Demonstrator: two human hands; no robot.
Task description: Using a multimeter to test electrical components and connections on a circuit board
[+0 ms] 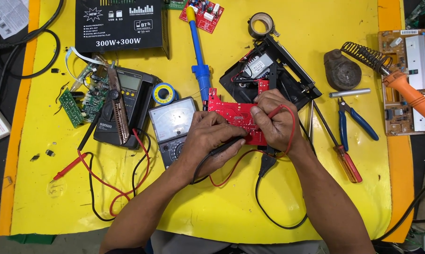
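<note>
Yellow mat: covers the bench, orange strips down both sides
Left hand: curled over a black probe, fingers pressed on it, tip against the red board
Right hand: pinches a red probe between thumb and fingers, tip down on the same board
Red board: flat at mat centre, under both hands, leaning on the black frame at 1 o'clock
Needle meter: touching the left hand at 9 o'clock
Black meter: further toward 9 o'clock, red and black leads looped below it
Screwdriver: 3 o'clock of the right hand; blue pliers just beyond
Blue pump: 12 o'clock of the board
Soldering iron: far at 2 o'clock
</note>
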